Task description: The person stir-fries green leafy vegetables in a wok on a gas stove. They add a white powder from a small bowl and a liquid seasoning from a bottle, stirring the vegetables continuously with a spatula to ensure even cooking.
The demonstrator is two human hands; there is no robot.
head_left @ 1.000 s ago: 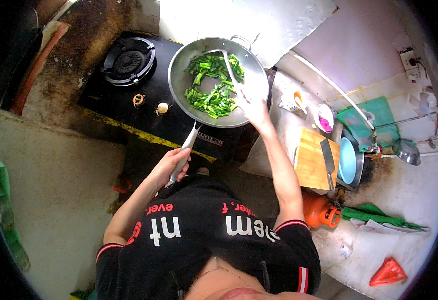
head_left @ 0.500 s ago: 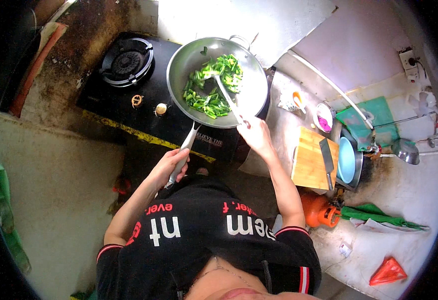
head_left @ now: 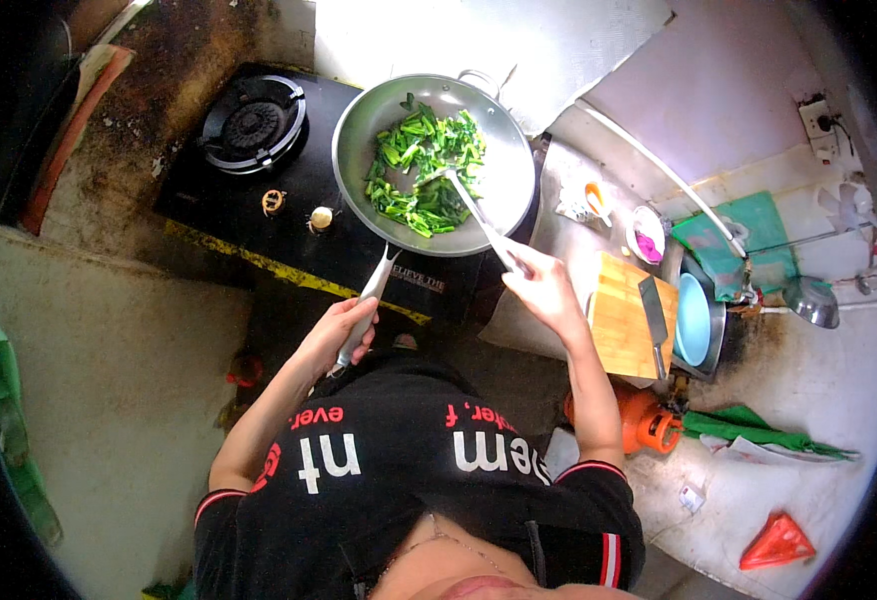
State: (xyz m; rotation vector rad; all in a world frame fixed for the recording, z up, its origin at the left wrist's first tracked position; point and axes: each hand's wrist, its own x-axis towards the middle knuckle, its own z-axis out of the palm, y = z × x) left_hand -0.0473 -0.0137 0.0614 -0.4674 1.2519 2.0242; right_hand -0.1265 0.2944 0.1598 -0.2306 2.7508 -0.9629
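A wide silver wok (head_left: 359, 120) stands on the right side of the black gas stove (head_left: 249, 225). Chopped green leafy vegetables (head_left: 419, 145) lie in it, spread over the bottom and its left side. My left hand (head_left: 344, 330) is wrapped round the wok's long grey handle (head_left: 386, 272). Held in my right hand (head_left: 544, 290) is a metal spatula (head_left: 476, 212), whose blade rests among the greens near the middle of the wok. Both hands are closed on what they hold.
An uncovered burner (head_left: 255, 125) and two knobs are left of the wok. To the right, a wooden cutting board (head_left: 614, 315) carries a cleaver (head_left: 654, 310), beside a blue basin (head_left: 693, 320). An orange gas cylinder (head_left: 639, 420) stands below. A small bowl (head_left: 647, 235) sits behind the board.
My right hand has moved right and toward me, drawing the spatula blade back through the greens. The greens have shifted and spread toward the far side. My left hand stays on the handle.
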